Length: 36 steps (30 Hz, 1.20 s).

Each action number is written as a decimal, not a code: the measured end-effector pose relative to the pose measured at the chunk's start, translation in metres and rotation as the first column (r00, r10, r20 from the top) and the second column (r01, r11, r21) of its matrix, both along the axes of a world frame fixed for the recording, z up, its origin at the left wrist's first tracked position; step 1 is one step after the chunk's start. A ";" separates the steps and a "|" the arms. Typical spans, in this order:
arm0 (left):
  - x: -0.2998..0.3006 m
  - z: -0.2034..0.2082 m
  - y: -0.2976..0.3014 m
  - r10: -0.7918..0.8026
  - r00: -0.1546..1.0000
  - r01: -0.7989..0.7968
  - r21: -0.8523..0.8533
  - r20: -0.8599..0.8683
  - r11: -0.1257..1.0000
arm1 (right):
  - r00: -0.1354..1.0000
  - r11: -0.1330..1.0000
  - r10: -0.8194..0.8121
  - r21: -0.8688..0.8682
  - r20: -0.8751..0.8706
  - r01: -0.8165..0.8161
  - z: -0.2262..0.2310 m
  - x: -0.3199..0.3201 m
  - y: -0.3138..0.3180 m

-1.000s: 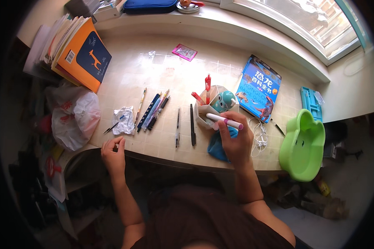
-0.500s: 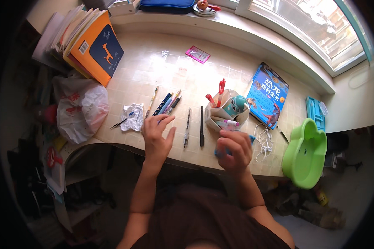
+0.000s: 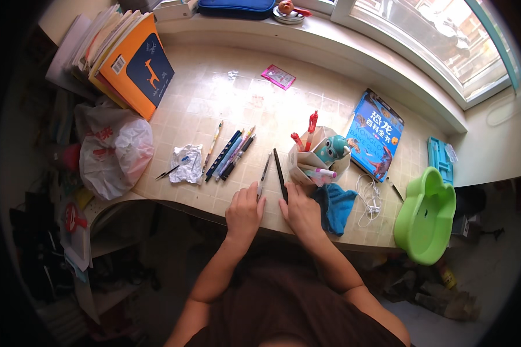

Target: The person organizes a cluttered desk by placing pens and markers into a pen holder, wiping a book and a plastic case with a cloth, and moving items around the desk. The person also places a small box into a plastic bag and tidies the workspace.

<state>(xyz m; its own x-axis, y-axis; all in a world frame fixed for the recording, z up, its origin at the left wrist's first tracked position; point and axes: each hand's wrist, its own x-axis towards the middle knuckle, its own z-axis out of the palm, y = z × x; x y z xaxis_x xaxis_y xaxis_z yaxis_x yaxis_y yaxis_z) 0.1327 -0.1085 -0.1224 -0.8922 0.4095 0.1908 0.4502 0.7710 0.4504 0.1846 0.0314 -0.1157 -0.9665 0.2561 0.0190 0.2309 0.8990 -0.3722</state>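
My left hand (image 3: 245, 215) is at the desk's near edge, its fingers and thumb closed at the lower end of a slim grey pen (image 3: 264, 172). Just right of it, my right hand (image 3: 302, 213) closes on the lower end of a black pen (image 3: 279, 169). Both pens slant, their upper tips almost meeting, while their lower ends are partly hidden by my fingers. Beyond my right hand stands a white pen holder (image 3: 301, 160) with red pens (image 3: 312, 124), a pink-and-white marker (image 3: 325, 173) and a teal figure (image 3: 333, 148). Several pens (image 3: 230, 155) lie side by side at left.
A blue cloth (image 3: 340, 207) lies beside my right hand, with white earphones (image 3: 369, 199) and a green basin (image 3: 425, 217) further right. Crumpled paper (image 3: 186, 163), a plastic bag (image 3: 113, 150) and standing books (image 3: 130, 69) occupy the left. A blue book (image 3: 376, 133) lies at far right.
Both hands have come down to the two middle pens, my left moving right and my right moving left. The pens now tilt toward each other, and the blue cloth is uncovered.
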 end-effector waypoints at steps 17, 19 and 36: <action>-0.037 0.051 -0.071 -0.199 0.918 -0.321 0.937 0.343 0.137 | 0.627 0.551 -0.468 -0.761 -0.623 -0.344 0.116 0.018 0.062; -0.040 0.065 -0.058 -0.206 0.935 -0.287 0.957 0.290 0.045 | 0.512 0.549 -0.576 -0.765 -0.638 -0.336 0.119 0.019 0.080; -0.045 0.083 0.016 -0.103 0.993 0.085 0.944 -0.055 0.317 | 0.478 0.936 -0.210 -0.317 -0.853 -0.153 0.127 0.002 0.082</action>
<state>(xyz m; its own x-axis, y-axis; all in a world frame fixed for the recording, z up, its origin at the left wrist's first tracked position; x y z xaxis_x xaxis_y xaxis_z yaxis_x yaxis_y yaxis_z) 0.0878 -0.0925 -0.0389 -0.8666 0.0424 0.4972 0.4764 -0.2263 0.8496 0.1866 0.1132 0.0109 -0.4846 0.4485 0.7510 -0.3490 0.6881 -0.6361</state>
